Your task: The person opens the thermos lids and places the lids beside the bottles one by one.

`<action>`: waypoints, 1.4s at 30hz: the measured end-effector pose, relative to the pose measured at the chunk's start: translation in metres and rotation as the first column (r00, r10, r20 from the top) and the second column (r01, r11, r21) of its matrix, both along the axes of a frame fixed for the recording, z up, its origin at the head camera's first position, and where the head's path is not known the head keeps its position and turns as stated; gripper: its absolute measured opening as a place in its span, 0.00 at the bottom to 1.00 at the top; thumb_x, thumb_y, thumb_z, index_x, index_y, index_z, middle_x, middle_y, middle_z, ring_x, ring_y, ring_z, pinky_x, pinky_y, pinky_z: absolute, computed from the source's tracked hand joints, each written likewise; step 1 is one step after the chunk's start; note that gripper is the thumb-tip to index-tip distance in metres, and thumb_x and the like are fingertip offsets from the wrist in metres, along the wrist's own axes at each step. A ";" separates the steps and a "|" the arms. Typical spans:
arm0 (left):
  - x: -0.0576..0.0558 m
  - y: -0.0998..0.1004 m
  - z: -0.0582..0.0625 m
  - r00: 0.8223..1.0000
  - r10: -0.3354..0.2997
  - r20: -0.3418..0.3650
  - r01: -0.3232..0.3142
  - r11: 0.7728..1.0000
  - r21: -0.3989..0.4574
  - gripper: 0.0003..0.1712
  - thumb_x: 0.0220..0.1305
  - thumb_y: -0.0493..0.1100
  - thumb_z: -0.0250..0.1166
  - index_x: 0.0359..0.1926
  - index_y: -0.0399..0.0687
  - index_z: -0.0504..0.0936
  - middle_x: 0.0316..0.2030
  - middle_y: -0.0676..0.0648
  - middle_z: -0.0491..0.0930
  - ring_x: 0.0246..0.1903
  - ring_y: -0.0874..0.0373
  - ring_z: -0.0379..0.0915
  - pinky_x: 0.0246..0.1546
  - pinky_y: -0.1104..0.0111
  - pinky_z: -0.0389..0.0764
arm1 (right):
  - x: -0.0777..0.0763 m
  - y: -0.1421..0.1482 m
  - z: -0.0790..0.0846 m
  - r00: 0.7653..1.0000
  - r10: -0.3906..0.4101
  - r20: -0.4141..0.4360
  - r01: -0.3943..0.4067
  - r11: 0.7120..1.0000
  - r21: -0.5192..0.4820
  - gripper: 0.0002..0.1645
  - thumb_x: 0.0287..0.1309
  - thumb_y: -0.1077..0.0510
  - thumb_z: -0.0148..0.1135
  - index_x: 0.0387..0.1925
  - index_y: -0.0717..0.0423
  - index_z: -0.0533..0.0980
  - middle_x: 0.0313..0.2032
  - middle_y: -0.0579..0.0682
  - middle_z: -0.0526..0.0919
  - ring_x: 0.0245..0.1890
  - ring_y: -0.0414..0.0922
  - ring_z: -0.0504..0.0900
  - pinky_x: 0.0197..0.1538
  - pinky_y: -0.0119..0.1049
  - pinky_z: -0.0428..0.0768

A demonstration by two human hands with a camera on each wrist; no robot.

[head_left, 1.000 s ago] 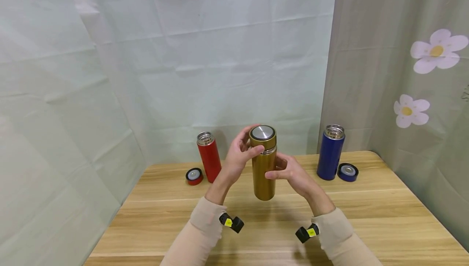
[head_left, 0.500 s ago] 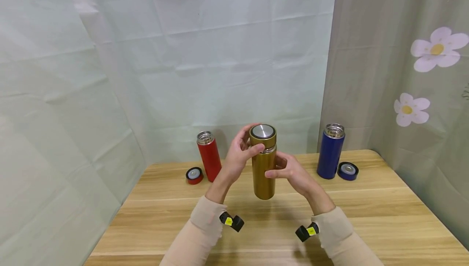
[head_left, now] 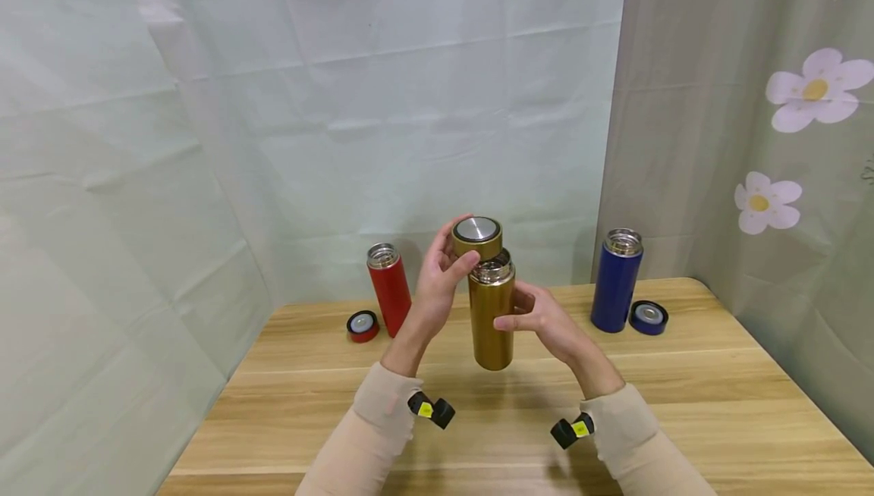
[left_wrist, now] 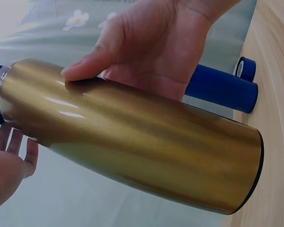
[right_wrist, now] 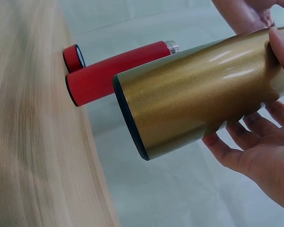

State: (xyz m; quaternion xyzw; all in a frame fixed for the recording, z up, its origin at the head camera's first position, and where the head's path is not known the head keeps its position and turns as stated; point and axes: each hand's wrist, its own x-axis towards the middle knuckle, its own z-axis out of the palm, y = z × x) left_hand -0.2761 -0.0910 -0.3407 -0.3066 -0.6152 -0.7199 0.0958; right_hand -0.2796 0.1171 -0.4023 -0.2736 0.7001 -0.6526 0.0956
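Note:
My right hand (head_left: 546, 321) grips a gold thermos flask (head_left: 492, 321) round its upper body, thumb in front, and holds it upright above the table. The flask's steel mouth is uncovered. Up and to the left of that mouth, my left hand (head_left: 440, 276) holds the gold lid (head_left: 477, 237), which has a silver disc on top; it still overlaps the rim in the head view. In the left wrist view the gold flask (left_wrist: 137, 137) lies across the picture, with the right hand (left_wrist: 161, 52) on it. The right wrist view shows its black base.
On the table (head_left: 307, 405), a red flask (head_left: 391, 295) stands uncapped at the back left beside its upturned lid (head_left: 362, 326). A blue flask (head_left: 616, 284), also uncapped, stands at the back right with its upturned lid (head_left: 649, 318). Curtains (head_left: 444, 102) hang behind.
My left hand has lifted the gold lid off the flask, up and to the left, baring the steel mouth. The right hand and flask have stayed nearly in place.

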 end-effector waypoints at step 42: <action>0.009 -0.031 -0.031 0.970 0.217 0.110 -0.228 0.969 0.096 0.39 0.67 0.33 0.69 0.76 0.52 0.67 0.65 0.42 0.71 0.63 0.48 0.69 0.61 0.68 0.76 | -0.001 0.007 0.003 0.999 -0.043 -0.032 0.042 0.998 -0.036 0.36 0.59 0.55 0.72 0.68 0.54 0.74 0.61 0.55 0.82 0.60 0.55 0.80 0.63 0.51 0.77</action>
